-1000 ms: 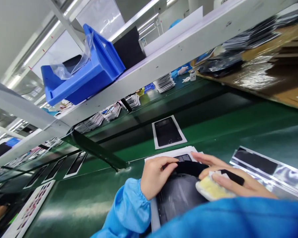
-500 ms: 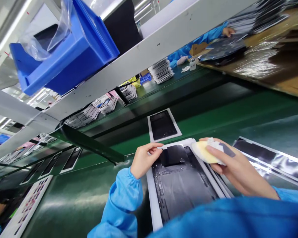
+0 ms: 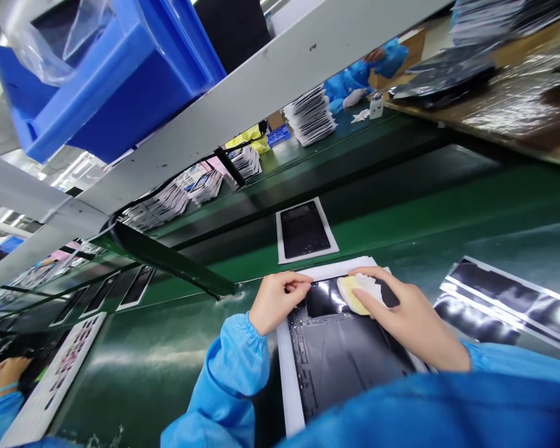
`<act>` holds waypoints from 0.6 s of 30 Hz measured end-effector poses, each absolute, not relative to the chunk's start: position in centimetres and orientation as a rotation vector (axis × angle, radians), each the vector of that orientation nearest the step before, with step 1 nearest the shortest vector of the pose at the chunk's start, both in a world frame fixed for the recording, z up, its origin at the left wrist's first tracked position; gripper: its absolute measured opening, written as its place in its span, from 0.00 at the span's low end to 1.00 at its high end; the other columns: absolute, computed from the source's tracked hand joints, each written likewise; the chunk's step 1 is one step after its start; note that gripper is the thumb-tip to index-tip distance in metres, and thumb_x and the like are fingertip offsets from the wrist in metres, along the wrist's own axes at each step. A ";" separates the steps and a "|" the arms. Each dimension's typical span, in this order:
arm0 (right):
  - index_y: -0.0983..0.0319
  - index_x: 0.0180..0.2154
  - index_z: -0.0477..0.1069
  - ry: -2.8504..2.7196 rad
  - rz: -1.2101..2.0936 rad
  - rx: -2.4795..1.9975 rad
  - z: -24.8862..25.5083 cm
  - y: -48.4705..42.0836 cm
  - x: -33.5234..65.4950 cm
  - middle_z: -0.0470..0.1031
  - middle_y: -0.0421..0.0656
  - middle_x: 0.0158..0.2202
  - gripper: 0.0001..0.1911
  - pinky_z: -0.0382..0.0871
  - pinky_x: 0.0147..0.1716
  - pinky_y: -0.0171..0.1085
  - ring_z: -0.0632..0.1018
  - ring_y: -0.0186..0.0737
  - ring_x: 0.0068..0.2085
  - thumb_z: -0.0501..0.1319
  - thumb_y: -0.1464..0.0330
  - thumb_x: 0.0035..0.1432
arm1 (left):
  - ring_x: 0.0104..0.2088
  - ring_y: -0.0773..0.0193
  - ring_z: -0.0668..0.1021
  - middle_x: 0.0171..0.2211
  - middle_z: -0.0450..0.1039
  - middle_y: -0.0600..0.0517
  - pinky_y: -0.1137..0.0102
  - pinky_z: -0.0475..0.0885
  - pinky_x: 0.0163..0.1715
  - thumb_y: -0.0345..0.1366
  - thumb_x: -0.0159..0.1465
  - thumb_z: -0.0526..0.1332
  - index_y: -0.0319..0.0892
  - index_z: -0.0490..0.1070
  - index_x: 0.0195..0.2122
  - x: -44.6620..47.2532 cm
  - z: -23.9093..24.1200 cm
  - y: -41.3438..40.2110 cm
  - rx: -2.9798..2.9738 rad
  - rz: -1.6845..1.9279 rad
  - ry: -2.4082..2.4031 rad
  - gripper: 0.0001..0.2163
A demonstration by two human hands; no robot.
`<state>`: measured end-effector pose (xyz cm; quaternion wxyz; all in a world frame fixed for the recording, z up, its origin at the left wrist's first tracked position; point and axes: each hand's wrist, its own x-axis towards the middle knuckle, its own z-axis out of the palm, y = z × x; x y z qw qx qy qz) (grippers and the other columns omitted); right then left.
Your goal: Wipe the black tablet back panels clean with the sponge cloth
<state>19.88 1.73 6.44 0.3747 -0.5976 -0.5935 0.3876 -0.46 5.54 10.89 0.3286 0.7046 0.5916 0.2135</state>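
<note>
So, foreground: blue clothing (image 3: pixel 429 410) hides the near right part of the dark panel (image 3: pixel 340 348)
Dark panel: flat on white sheets (image 3: pixel 289 379) on the green bench (image 3: pixel 168 367), long axis running away from the wearer
Right hand (image 3: pixel 408 314): comes in from lower right, wrist low, thumb on near side, fingers on far side, closed round a yellow-white pad (image 3: pixel 348 292); pad rests on the black strip (image 3: pixel 324 298)
Black strip: lies crosswise at panel's far end, long axis roughly left to right between the hands; from left fingertips it extends rightward under the pad
Nearer hand: left at strip's left end, right over its right part, both touching or nearly so
Left hand (image 3: pixel 277 302): wrist bent inward, thumb and forefinger tips together at strip's far left corner, seemingly pinching its edge; exact contact too small to see
Film sheets (image 3: pixel 485 289): glossy black and clear, right of right hand, well apart
Printed board (image 3: pixel 68 364): left on bench, another person's hands (image 3: pixel 12 373) beyond it
Second panel (image 3: pixel 305 230): on its own white sheet, just past the worked one
Shelf beam (image 3: pixel 261 84): crosses above, blue bin (image 3: pixel 116 93) on it
Far side: paper stack (image 3: pixel 310 115), co-worker's blue sleeve (image 3: pixel 348 81) just beside it
</note>
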 end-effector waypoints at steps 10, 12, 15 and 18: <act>0.54 0.45 0.68 -1.582 0.978 -1.510 6.0 1.7 20.0 0.75 0.35 0.25 0.18 0.64 0.23 0.38 0.63 0.35 0.15 0.53 0.53 0.58 | 0.27 0.70 0.74 0.27 0.78 0.53 0.79 0.70 0.31 0.28 0.57 0.59 0.37 0.80 0.35 -0.2 11.1 5.2 1.823 0.549 1.570 0.10; 0.54 0.46 0.67 -1.585 0.983 -1.514 5.8 1.6 20.1 0.76 0.35 0.26 0.18 0.64 0.24 0.39 0.63 0.34 0.15 0.52 0.52 0.59 | 0.27 0.70 0.74 0.27 0.78 0.53 0.78 0.70 0.31 0.28 0.57 0.59 0.38 0.80 0.35 -0.2 11.0 5.2 1.827 0.546 1.574 0.10; 0.54 0.46 0.67 -1.593 0.985 -1.514 5.7 1.6 20.1 0.76 0.36 0.27 0.19 0.65 0.24 0.39 0.63 0.35 0.15 0.52 0.52 0.59 | 0.27 0.70 0.74 0.27 0.78 0.54 0.78 0.70 0.31 0.28 0.57 0.59 0.39 0.80 0.35 -0.3 11.0 5.3 1.834 0.539 1.579 0.10; 0.54 0.47 0.66 -1.609 0.983 -1.511 5.7 1.6 20.0 0.77 0.36 0.26 0.19 0.65 0.24 0.39 0.64 0.36 0.15 0.52 0.52 0.59 | 0.26 0.70 0.74 0.27 0.78 0.54 0.78 0.69 0.30 0.28 0.57 0.59 0.38 0.80 0.35 -0.3 10.9 5.3 1.838 0.534 1.575 0.10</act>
